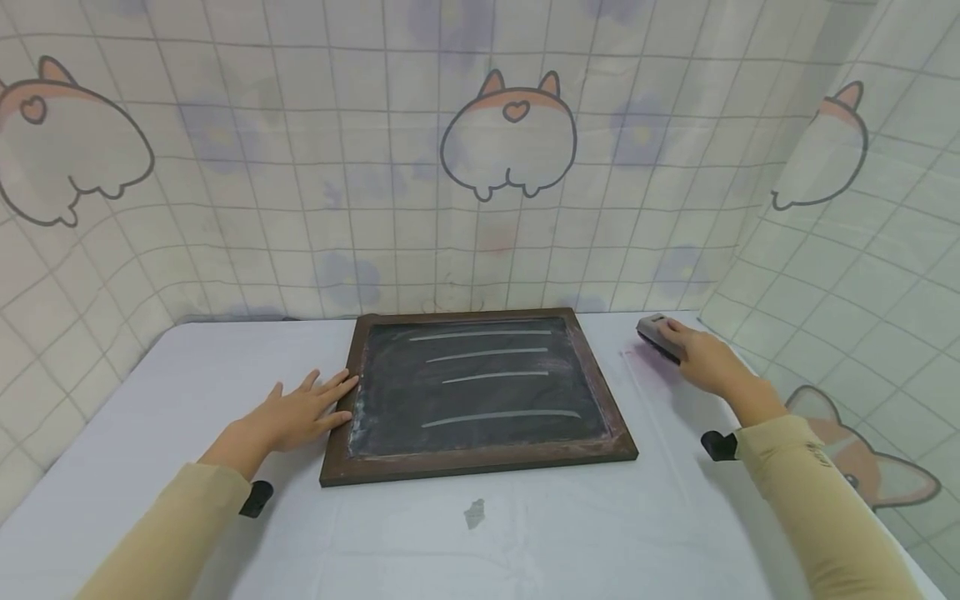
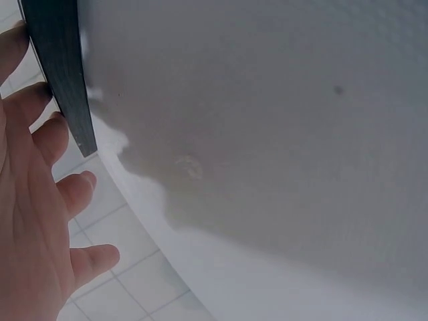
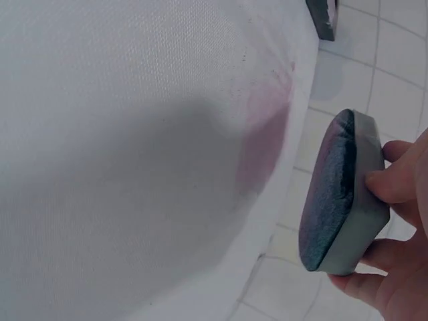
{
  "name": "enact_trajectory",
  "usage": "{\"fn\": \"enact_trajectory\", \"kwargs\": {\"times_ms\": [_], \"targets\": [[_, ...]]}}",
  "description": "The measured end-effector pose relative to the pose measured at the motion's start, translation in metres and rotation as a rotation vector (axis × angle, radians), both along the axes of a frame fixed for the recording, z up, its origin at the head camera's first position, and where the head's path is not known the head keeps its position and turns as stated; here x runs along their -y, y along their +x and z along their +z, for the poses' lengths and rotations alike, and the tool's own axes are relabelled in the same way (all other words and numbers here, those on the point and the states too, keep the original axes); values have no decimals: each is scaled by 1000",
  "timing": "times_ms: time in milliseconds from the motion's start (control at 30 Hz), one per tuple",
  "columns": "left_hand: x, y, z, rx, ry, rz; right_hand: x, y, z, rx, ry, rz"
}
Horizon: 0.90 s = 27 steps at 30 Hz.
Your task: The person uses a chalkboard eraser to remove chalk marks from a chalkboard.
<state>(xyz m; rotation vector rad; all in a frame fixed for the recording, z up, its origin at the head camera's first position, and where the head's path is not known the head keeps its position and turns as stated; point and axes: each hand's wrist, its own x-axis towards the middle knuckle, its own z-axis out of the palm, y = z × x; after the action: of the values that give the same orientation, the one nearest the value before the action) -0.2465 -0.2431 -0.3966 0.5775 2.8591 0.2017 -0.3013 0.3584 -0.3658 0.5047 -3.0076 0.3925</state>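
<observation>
A small chalkboard (image 1: pixel 480 392) in a brown wooden frame lies on the white table, with several pale chalk lines drawn across it. My left hand (image 1: pixel 300 415) has its fingers spread, the tips resting on the left side of the frame; in the left wrist view the fingertips (image 2: pixel 41 93) touch the frame's dark edge (image 2: pixel 63 73). Off to the right of the board, my right hand (image 1: pixel 708 360) grips a chalkboard eraser (image 1: pixel 660 336). In the right wrist view the eraser (image 3: pixel 344 194) is held above the table by its grey back, its dark felt face uncovered.
Pink chalk dust (image 3: pixel 266 137) marks the tablecloth beneath the eraser. A small grey patch (image 1: pixel 475 513) shows on the cloth in front of the board. A checked curtain (image 1: pixel 510 250) with cartoon animals hangs behind and along both sides of the table.
</observation>
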Motion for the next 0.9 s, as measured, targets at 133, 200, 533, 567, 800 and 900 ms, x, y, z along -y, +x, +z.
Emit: {"fn": "enact_trajectory", "kwargs": {"times_ms": [133,200,533,567,800,900], "targets": [[0,0,0,3,2,3,4,6,4,-32,-12,48],[0,0,0,4,2,4,8,10,6,-41,-19,75],[1,1,1,8,15,8,43,28,10,-174,-77,360],[1,1,1,9,16,8,48,30,10,-172,-79,382],[0,2,2,11,14,8,75,40,7,-173,-57,508],[-1,2,2,15,16,7,83,43,3,-139,-65,542]]}}
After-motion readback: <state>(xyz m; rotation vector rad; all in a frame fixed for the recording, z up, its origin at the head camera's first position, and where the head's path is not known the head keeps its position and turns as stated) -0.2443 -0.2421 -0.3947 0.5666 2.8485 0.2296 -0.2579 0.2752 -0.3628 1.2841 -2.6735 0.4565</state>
